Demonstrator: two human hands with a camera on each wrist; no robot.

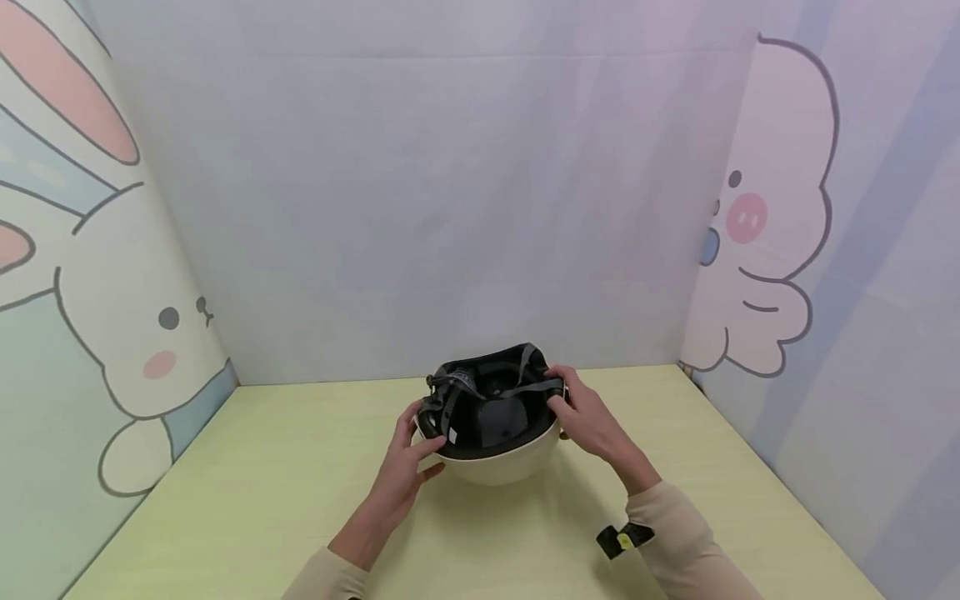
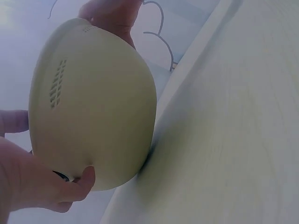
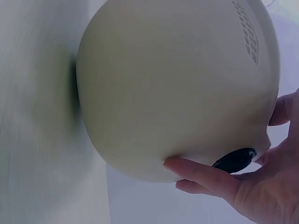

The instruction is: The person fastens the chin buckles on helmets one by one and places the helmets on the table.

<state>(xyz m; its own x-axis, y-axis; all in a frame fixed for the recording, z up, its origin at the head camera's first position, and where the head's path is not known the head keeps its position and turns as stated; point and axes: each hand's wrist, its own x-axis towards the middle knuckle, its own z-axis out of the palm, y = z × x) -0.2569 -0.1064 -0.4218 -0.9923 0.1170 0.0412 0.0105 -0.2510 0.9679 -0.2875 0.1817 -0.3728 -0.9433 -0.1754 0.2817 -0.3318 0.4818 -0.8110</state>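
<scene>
An upside-down cream helmet (image 1: 498,471) is tilted on the table, its black padded inside (image 1: 502,423) facing up. Grey straps (image 1: 534,388) cross the opening. My left hand (image 1: 401,467) grips the rim on the left, and in the left wrist view its fingers (image 2: 84,184) curl against the outer shell. On the opposite side, my right hand (image 1: 592,421) holds the rim, with fingers pressed to the shell beside a black oval part (image 3: 235,160). Slotted vents (image 2: 58,84) show on the shell. The crown appears to touch the tabletop.
The pale yellow table (image 1: 300,450) reaches back to a plain light curtain (image 1: 450,208). Side panels carry a cartoon rabbit (image 1: 127,333) on the left and a white cartoon animal (image 1: 780,200) on the right. A black strap (image 1: 624,540) hangs at the right sleeve.
</scene>
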